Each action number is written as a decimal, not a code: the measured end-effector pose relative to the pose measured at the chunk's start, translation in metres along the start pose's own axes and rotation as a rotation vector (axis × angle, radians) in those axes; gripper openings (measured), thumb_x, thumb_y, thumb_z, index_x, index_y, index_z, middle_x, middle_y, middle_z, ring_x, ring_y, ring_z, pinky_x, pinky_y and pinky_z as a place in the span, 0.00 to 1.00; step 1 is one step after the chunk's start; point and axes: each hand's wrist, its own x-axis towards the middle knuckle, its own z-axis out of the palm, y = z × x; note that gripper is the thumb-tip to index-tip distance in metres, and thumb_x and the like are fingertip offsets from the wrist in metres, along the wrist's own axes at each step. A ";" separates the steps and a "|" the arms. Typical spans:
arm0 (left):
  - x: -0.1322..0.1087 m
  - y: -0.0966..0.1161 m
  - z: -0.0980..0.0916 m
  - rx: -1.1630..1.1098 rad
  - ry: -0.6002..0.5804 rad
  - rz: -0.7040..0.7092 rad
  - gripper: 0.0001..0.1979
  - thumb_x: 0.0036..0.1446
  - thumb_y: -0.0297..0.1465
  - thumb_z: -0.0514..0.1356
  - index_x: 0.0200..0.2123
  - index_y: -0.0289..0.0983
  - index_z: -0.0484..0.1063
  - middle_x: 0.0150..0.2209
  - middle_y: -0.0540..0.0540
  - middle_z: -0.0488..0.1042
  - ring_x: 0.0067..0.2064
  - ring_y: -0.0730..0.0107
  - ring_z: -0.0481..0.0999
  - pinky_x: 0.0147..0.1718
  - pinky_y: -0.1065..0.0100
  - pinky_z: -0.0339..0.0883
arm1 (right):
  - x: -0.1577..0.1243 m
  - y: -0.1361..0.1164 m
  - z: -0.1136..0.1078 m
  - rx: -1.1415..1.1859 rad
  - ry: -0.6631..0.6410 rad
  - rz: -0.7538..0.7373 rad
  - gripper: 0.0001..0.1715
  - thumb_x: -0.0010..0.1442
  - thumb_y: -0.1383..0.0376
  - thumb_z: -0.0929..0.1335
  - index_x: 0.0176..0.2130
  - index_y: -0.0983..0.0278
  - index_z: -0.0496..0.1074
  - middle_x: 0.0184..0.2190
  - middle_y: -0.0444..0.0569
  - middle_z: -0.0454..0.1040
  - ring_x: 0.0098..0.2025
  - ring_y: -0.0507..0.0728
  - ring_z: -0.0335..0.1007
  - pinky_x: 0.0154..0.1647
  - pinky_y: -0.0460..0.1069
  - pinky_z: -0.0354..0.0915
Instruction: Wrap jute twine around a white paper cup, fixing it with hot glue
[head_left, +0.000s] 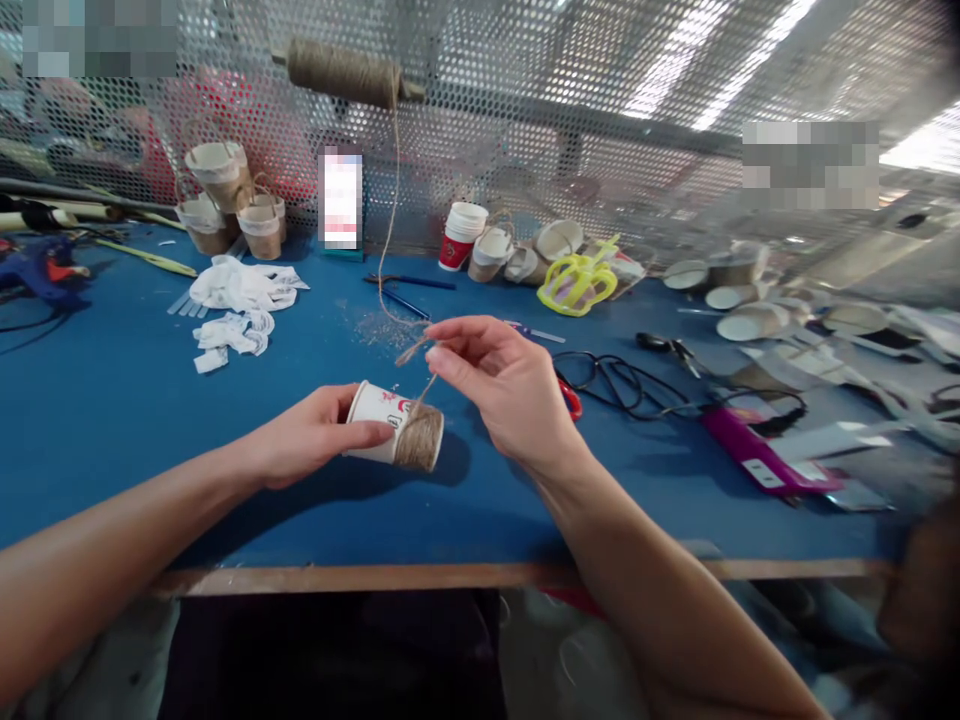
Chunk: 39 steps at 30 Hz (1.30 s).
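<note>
My left hand (311, 435) grips a white paper cup (375, 412) held on its side above the blue table (120, 400). The cup's bottom part is wrapped in brown jute twine (420, 438). My right hand (499, 385) pinches the twine strand (429, 380) just above the cup, fingers pressed together. The strand runs from my fingers up to a twine spool (341, 72) mounted on the perforated metal back panel.
Twine-wrapped cups with handles (225, 200) stand back left beside white paper scraps (240, 290). A blue glue gun (37, 270) lies far left. Paper cups (480, 245), a yellow-green plastic frame (577, 280), scissors (667, 345), black cable and a magenta tool (757, 455) fill the right.
</note>
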 end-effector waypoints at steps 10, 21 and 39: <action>-0.004 0.005 0.003 0.171 -0.051 0.045 0.09 0.48 0.32 0.58 0.34 0.33 0.66 0.30 0.50 0.71 0.30 0.73 0.67 0.32 0.71 0.61 | 0.000 0.006 0.002 -0.072 -0.022 0.044 0.08 0.50 0.65 0.68 0.34 0.64 0.69 0.28 0.43 0.71 0.30 0.49 0.66 0.35 0.48 0.63; -0.004 0.003 0.001 0.230 -0.062 0.120 0.08 0.50 0.31 0.57 0.34 0.33 0.66 0.30 0.51 0.68 0.30 0.75 0.65 0.31 0.73 0.59 | 0.000 0.005 0.001 -0.051 -0.020 0.060 0.06 0.50 0.66 0.68 0.32 0.65 0.70 0.26 0.42 0.71 0.29 0.48 0.66 0.32 0.46 0.64; -0.007 0.003 0.004 0.325 -0.037 0.134 0.07 0.51 0.31 0.56 0.34 0.33 0.65 0.28 0.52 0.64 0.27 0.77 0.60 0.27 0.75 0.56 | 0.000 0.006 0.002 -0.083 -0.053 0.102 0.06 0.49 0.67 0.69 0.32 0.65 0.70 0.26 0.42 0.71 0.28 0.47 0.66 0.32 0.45 0.64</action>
